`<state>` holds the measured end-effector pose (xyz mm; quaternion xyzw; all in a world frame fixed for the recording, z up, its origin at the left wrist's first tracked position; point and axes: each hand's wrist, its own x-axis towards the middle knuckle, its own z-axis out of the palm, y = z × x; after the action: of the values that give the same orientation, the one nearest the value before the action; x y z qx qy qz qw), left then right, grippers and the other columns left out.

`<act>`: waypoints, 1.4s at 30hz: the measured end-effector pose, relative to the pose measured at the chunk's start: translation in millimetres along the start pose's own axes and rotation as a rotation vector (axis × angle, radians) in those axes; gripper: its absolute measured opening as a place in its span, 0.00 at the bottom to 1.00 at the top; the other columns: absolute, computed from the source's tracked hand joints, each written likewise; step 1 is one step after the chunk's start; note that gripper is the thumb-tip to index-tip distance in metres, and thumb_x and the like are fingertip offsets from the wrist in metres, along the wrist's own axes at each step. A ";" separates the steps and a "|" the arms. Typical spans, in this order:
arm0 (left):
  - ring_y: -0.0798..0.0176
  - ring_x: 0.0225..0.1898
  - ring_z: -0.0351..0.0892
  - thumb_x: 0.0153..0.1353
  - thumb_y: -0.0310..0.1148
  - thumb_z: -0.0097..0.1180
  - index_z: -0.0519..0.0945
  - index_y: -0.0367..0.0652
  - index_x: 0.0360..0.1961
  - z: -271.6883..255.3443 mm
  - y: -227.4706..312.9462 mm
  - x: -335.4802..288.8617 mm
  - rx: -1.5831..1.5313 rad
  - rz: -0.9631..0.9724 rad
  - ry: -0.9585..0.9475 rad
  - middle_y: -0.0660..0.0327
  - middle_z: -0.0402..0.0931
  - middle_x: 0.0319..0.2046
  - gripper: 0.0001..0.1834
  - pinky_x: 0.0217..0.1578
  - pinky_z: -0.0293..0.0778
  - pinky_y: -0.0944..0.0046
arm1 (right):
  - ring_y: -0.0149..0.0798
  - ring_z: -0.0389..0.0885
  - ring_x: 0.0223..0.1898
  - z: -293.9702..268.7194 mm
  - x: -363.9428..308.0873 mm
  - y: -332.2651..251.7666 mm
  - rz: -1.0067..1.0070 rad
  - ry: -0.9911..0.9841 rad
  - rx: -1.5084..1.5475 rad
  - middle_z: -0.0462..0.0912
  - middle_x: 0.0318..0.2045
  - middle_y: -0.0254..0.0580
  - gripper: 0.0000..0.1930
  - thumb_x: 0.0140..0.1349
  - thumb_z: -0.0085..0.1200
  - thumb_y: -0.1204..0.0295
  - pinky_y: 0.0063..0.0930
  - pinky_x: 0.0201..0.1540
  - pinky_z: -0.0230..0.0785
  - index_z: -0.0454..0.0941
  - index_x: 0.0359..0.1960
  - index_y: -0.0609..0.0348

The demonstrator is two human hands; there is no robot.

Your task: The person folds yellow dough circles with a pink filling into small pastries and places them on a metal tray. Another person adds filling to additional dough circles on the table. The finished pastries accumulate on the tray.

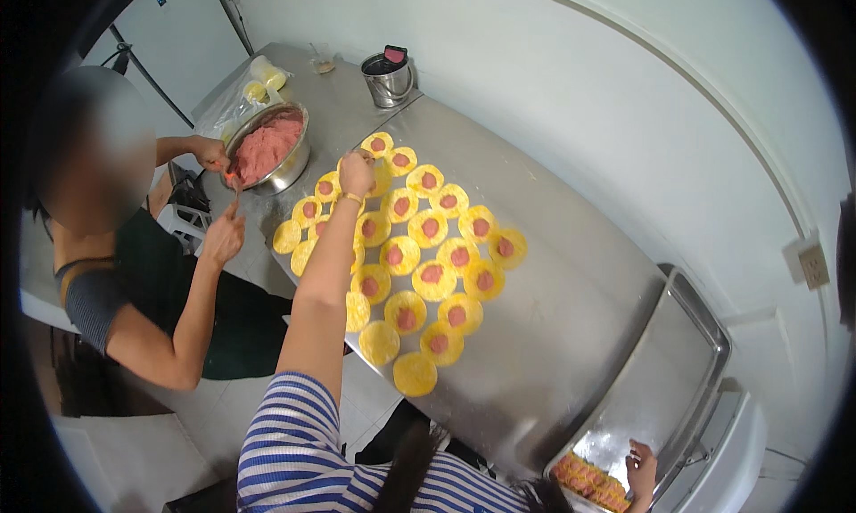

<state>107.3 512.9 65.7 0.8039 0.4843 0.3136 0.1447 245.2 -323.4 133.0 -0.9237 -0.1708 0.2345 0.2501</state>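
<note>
Rows of round yellow dough wrappers cover the steel table, most with a dab of pink filling in the middle. My left arm reaches across them, and my left hand is over the far rows with its fingers closed. What they pinch, if anything, is hidden under the hand. At the lower right, my right hand hovers by the near end of a metal tray, fingers apart and nothing seen in them. Beside that hand, filled yellow-and-pink pieces lie packed together on the tray.
A co-worker at the left holds small utensils at a steel bowl of pink filling. Behind it lies a plastic bag with yellow contents. A small metal bucket and a clear cup stand near the wall. The tray's raised rim borders the table's right end.
</note>
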 end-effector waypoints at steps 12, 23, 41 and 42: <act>0.48 0.42 0.80 0.51 0.36 0.61 0.85 0.47 0.35 55.5 -68.1 104.1 0.268 -0.256 -0.176 0.51 0.81 0.39 0.11 0.43 0.76 0.53 | 0.42 0.80 0.43 42.1 15.5 -33.6 0.044 -0.186 -0.242 0.78 0.48 0.49 0.18 0.64 0.52 0.74 0.33 0.45 0.72 0.72 0.56 0.58; 0.54 0.47 0.78 0.59 0.38 0.50 0.76 0.38 0.48 86.1 -98.7 124.5 -0.514 -0.401 -0.184 0.50 0.77 0.45 0.19 0.43 0.75 0.57 | 0.42 0.80 0.44 46.5 41.8 -113.5 0.089 -0.096 -0.017 0.81 0.43 0.46 0.20 0.53 0.54 0.78 0.35 0.43 0.73 0.78 0.50 0.59; 0.69 0.46 0.73 0.69 0.38 0.42 0.72 0.39 0.53 -56.8 172.8 -316.1 -1.081 -0.397 -1.217 0.64 0.72 0.45 0.18 0.41 0.75 0.64 | 0.34 0.80 0.42 169.7 71.3 -210.1 -0.026 -0.352 1.283 0.81 0.41 0.41 0.13 0.68 0.49 0.68 0.27 0.44 0.74 0.75 0.48 0.64; 0.69 0.45 0.73 0.69 0.38 0.42 0.72 0.39 0.53 -60.9 175.9 -344.0 -1.070 -0.389 -1.221 0.65 0.73 0.45 0.18 0.40 0.75 0.65 | 0.33 0.80 0.40 176.7 63.5 -202.3 -0.016 -0.342 1.314 0.81 0.39 0.40 0.12 0.67 0.50 0.69 0.26 0.43 0.74 0.75 0.46 0.64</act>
<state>74.1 123.5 81.2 0.5576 0.2366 -0.0201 0.7955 166.2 -63.2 85.3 -0.5287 -0.0368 0.4305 0.7306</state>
